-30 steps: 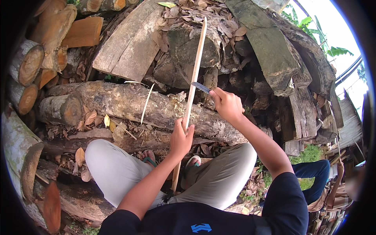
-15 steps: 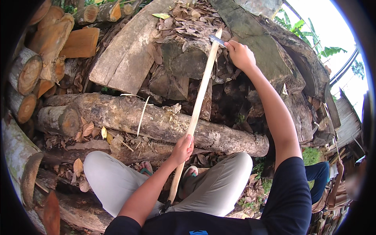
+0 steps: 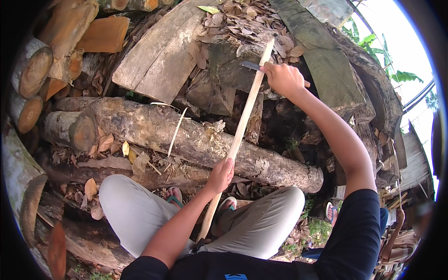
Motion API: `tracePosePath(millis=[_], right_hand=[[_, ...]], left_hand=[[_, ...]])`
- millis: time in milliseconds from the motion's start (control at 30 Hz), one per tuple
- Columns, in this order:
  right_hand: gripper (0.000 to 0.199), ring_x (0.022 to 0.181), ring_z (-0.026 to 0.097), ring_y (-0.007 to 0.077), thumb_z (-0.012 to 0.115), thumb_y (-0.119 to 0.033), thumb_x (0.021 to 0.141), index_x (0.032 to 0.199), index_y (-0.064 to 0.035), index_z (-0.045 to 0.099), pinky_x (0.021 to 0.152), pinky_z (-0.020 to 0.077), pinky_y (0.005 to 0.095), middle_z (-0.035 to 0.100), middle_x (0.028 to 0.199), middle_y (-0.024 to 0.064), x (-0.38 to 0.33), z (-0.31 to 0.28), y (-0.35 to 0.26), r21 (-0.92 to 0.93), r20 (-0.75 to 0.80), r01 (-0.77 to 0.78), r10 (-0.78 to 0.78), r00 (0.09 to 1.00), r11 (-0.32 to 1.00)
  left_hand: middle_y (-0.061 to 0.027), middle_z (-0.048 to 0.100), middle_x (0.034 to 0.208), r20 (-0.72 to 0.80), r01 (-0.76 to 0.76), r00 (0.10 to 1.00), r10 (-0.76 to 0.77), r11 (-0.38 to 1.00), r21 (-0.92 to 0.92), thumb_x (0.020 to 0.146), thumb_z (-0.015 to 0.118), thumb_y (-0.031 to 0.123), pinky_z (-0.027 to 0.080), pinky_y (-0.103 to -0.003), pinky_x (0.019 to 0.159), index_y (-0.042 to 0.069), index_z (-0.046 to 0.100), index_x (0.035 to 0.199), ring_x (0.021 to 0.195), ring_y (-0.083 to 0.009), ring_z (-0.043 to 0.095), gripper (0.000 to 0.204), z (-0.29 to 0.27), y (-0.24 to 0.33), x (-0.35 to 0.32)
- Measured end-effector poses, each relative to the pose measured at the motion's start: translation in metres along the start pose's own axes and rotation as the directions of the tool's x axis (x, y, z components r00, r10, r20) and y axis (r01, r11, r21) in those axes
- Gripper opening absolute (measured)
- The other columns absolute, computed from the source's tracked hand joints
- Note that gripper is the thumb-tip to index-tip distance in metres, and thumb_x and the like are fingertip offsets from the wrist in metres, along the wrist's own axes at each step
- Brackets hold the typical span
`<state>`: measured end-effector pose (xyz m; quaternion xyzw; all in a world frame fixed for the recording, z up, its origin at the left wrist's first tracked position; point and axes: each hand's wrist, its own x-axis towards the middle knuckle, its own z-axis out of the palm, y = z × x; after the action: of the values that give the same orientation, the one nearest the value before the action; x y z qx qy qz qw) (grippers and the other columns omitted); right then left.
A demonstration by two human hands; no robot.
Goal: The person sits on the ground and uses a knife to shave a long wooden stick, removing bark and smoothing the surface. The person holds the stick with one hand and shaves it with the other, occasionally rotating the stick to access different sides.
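Note:
A long, pale, peeled wooden stick (image 3: 246,112) slants away from my lap, its far tip tapered. My left hand (image 3: 220,176) is closed round its lower part, between my knees. Near the far end, my right hand (image 3: 284,78) grips a small knife (image 3: 250,66) by its wooden handle, which shows behind the fist. The knife's grey blade lies across the stick, a little below the tip. At the near end the stick reaches a dark piece (image 3: 199,244) at my waist; how they meet is hard to make out.
A thick log (image 3: 200,140) lies crosswise ahead of my knees, with a thin pale shaving (image 3: 177,131) on it. Cut logs (image 3: 33,70) are stacked at the left. Large slabs (image 3: 158,51) and dry leaves lie beyond. Another person's arm (image 3: 396,231) shows at the right.
The knife in my right hand has moved down the stick, nearer to me. My left hand keeps its hold. At the right, the other person's leg has shifted and a sandalled foot now shows.

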<state>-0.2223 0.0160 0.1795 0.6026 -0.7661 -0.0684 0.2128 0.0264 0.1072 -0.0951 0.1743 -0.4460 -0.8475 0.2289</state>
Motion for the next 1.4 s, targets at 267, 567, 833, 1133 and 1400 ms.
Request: tracePosePath(millis=[267,567,833,1133,1400], right_hand=[[0.037,0.084,0.073,0.0437,0.047,-0.040,0.107,0.111,-0.0141,0.073,0.077,0.0588,0.0532,0.074,0.091,0.0220,-0.013,-0.007,-0.003,0.020,0.009,-0.074,0.074,0.997,0.997],[0.029,0.077,0.071,0.0459,0.051,-0.038,0.104,0.111,-0.0197,0.073,0.072,0.0571,0.0551,0.072,0.080,0.0224,-0.045,0.002,-0.020,0.079,0.070,-0.013,0.008,0.998,0.997],[0.032,0.077,0.072,0.0428,0.050,-0.039,0.106,0.112,-0.0167,0.071,0.071,0.0580,0.0550,0.072,0.081,0.0213,-0.060,0.007,-0.033,0.087,0.034,-0.064,0.062,0.998,0.994],[0.028,0.076,0.073,0.0434,0.051,-0.035,0.105,0.110,-0.0147,0.070,0.068,0.0588,0.0536,0.071,0.076,0.0220,-0.063,-0.002,-0.021,0.111,0.036,-0.114,0.111,0.993,0.987],[0.028,0.069,0.073,0.0408,0.050,-0.034,0.104,0.110,-0.0180,0.072,0.064,0.0593,0.0528,0.072,0.077,0.0193,-0.085,0.019,-0.042,0.172,0.034,-0.051,0.045,0.998,0.984]], left_hand=[[0.0040,0.042,0.068,0.002,0.001,1.000,-0.001,0.999,-0.052,0.112,0.041,0.045,0.032,-0.022,0.044,0.009,0.049,0.099,0.053,-0.0044,0.037,0.039,0.008,0.008,-0.004],[0.0040,0.042,0.068,-0.032,-0.004,0.999,0.004,1.000,-0.010,0.112,0.042,0.043,0.034,-0.023,0.046,0.009,0.049,0.098,0.054,-0.0046,0.038,0.038,0.010,0.001,-0.001],[0.0045,0.043,0.068,-0.058,-0.004,0.998,0.006,0.999,0.040,0.111,0.046,0.038,0.033,-0.022,0.046,0.008,0.051,0.100,0.053,-0.0034,0.038,0.032,0.008,-0.002,-0.002],[0.0047,0.044,0.069,-0.070,-0.052,0.996,0.060,0.993,0.110,0.111,0.047,0.039,0.034,-0.023,0.047,0.008,0.052,0.101,0.054,-0.0038,0.039,0.033,0.013,-0.001,-0.003],[0.0038,0.046,0.067,-0.105,-0.095,0.987,0.120,0.970,0.224,0.112,0.045,0.040,0.036,-0.024,0.048,0.006,0.053,0.102,0.053,-0.0054,0.042,0.036,0.010,-0.004,-0.001]])
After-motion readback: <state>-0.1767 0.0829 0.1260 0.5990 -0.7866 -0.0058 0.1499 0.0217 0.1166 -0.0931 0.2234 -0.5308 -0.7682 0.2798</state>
